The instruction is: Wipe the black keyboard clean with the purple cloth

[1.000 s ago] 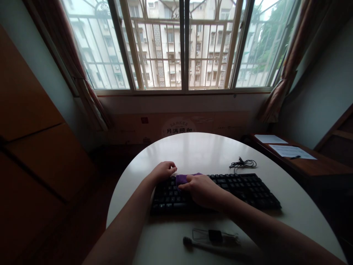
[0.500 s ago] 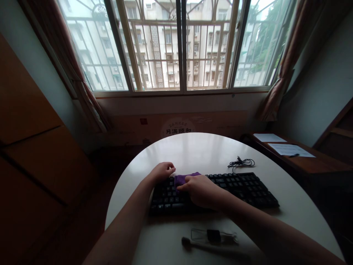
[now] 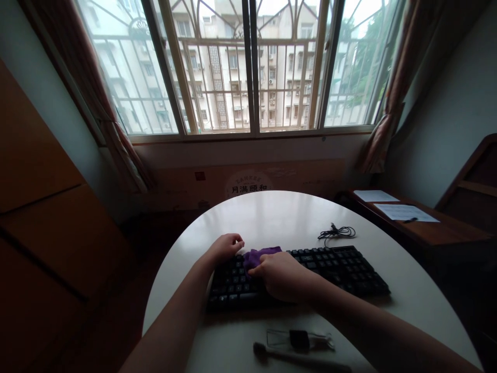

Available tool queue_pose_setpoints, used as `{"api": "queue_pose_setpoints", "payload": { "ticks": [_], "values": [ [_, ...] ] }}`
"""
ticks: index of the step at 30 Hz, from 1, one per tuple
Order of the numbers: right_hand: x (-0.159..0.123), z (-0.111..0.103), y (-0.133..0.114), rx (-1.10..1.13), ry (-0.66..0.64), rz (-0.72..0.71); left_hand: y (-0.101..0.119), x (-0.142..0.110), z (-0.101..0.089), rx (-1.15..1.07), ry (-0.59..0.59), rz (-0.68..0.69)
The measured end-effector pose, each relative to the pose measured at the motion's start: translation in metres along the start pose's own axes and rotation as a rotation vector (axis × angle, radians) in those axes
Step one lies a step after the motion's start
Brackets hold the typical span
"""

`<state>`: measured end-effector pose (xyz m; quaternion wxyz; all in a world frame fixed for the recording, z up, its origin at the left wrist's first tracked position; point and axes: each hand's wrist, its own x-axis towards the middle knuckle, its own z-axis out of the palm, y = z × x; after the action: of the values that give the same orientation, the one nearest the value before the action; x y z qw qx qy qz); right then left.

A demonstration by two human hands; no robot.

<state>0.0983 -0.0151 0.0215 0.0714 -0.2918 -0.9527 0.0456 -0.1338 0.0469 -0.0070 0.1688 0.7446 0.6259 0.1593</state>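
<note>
Because the far-left corner of the black keyboard (image 3: pixel 367 269) sits by the left hand (image 3: pixel 225 248), that hand looks placed to brace the board, judging by the pose. Head view: left fingers loosely curled, thumb and index close together; contact with the edge partly hidden, can't tell if they grip anything. Right hand (image 3: pixel 285 277) comes in from the near right over the middle of the keyboard, fingers mostly closed on a purple cloth (image 3: pixel 254 257), index pointing left over it. Cloth lies bunched across the far key rows, left of center; the finger on top probably keeps it pressed and in place. Keyboard lies flat, long side across the round white table (image 3: pixel 279 212), likely so both hands reach it. Cable (image 3: pixel 337 232) is looped beyond its far right part, apparently kept off the keys. Near side: brush (image 3: pixel 274 353), bristle end left, just beside a wire tool with a dark block (image 3: pixel 300 340); both lie apart from the keyboard, seemingly set aside within reach.
</note>
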Motion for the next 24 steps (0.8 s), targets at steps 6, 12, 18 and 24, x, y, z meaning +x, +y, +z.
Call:
{"api": "queue_pose_setpoints", "payload": {
  "ticks": [6, 12, 18, 24],
  "values": [
    [0.0031, 0.003, -0.0035, -0.012, 0.034, 0.018, -0.0039, 0.0017, 0.0026, 0.001, 0.006, 0.018],
    [0.0026, 0.0015, -0.0029, 0.007, 0.002, 0.025, -0.0046, 0.0021, 0.0028, 0.0, 0.009, 0.024],
    [0.0034, 0.0053, -0.0026, 0.004, 0.042, 0.017, -0.003, 0.0017, 0.0016, -0.002, -0.001, 0.012],
    [0.0035, 0.006, -0.0064, -0.023, 0.029, 0.009, -0.0008, 0.0009, 0.0004, 0.002, 0.005, 0.011]
  ]
}}
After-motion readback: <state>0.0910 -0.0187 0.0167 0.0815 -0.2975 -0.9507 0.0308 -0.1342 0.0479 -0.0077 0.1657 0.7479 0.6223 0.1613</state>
